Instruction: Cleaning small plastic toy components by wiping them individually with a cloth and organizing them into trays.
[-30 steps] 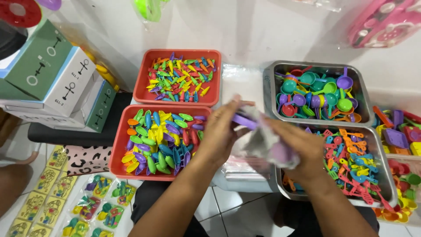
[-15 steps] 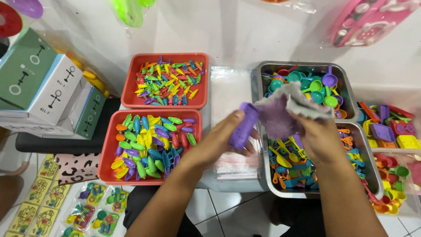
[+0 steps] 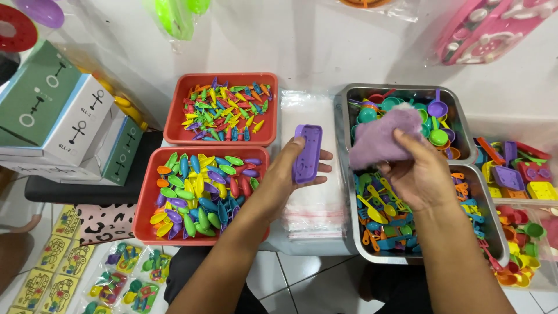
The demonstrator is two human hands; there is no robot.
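Two items logged: my left hand (image 3: pixel 290 174) pinches a purple rectangular plastic block (image 3: pixel 307 153), long axis upright, just left of the crumpled lilac cloth (image 3: pixel 381 138) gripped by my right hand (image 3: pixel 419 174).

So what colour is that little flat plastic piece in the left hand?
Purple. The flat rectangular plastic piece, resting on the left hand, shows clearly in the head view.

Both bare forearms reach up from the lower edge, angled toward each other. The left hand (image 3: pixel 288 168) lies palm up, its fingers half-curled in a loose grip with the thumb pressing across them. The right hand (image 3: pixel 419 173) is raised slightly higher, back toward the camera, fingers bunched in a closed grip.
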